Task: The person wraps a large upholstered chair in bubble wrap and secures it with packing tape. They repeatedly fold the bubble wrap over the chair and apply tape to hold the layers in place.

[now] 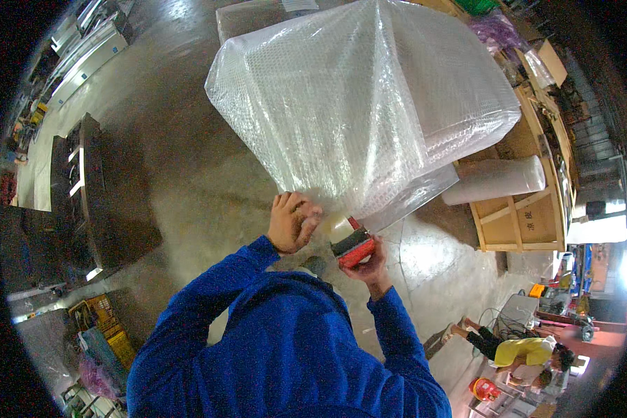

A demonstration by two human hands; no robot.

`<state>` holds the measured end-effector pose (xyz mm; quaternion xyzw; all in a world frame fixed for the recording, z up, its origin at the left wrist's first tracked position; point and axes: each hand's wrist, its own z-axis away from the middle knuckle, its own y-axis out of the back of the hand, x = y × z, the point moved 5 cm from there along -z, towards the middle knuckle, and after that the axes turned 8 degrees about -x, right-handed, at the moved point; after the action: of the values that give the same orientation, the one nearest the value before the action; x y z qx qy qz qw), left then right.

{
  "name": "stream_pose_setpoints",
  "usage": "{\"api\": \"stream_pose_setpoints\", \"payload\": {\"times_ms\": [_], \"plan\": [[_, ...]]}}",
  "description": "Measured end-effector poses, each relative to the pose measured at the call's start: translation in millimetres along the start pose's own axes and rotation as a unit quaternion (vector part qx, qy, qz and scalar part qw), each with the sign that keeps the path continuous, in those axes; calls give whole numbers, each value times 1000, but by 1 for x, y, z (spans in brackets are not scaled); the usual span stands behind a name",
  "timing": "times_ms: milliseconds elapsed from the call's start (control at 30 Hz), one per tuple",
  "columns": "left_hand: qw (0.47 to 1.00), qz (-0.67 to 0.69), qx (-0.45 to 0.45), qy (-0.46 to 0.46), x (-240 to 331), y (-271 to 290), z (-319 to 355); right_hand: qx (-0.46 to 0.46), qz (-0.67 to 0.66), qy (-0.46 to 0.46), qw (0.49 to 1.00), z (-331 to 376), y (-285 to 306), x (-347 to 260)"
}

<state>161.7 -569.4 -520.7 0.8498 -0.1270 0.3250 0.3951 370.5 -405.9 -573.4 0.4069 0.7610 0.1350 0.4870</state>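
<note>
My right hand (pixel 370 263) grips a red and black tape dispenser (pixel 355 247) that carries a pale roll of tape. Left of the dispenser is my left hand (pixel 292 223), its fingers curled and a little blurred at the lower edge of the bubble wrap. Whatever those fingers pinch is too small or smeared to make out. The clear bubble wrap (pixel 313 104) covers a large bulky item in front of me. A smooth clear sheet (pixel 414 198) sticks out from under its lower right side.
A roll of wrap (pixel 498 180) lies at the right against a wooden crate (pixel 522 223). To the left stands a dark cabinet-like piece (pixel 83 198). Yellow crates (pixel 111 327) are at lower left. A person in a yellow shirt (pixel 526 352) bends near a red helmet-like object (pixel 484 389) at lower right.
</note>
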Motion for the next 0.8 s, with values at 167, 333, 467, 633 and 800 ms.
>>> {"api": "stream_pose_setpoints", "payload": {"times_ms": [167, 333, 467, 633, 800], "plan": [[951, 277, -80, 113, 45, 30, -23, 1, 46, -35, 998, -4, -1, 0], [940, 265, -171, 127, 79, 37, -40, 48, 172, 85, 980, -11, 0, -17], [914, 255, -223, 224, 76, 27, -36, 27, 115, 66, 991, -13, -1, -11], [929, 224, -168, 243, 68, 26, -32, 2, 108, 18, 994, -15, 0, -15], [948, 205, -137, 200, 48, 31, -41, -4, 130, 59, 990, -38, 13, -46]]}}
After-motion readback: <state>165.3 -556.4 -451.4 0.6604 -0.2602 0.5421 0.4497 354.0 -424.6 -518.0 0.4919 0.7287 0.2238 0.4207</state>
